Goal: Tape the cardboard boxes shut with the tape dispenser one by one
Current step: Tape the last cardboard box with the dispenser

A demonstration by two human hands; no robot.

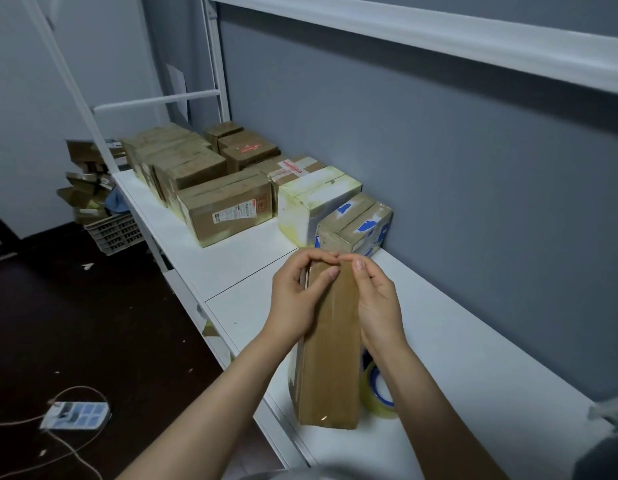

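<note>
Near, on the white surface [474,341]: tape roll [378,393] just right of the long brown box [330,358]. At its far end, left hand [300,292] and right hand [377,299], fingers curled, pinching the top edge. Press the tape flat there, rub out bumps, hold steady. Far left, a row of other boxes [228,206].

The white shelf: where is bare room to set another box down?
Bare shelf lies between the held box and the labelled box, and right of the tape roll up to the wall. The far end is crowded with boxes.
</note>
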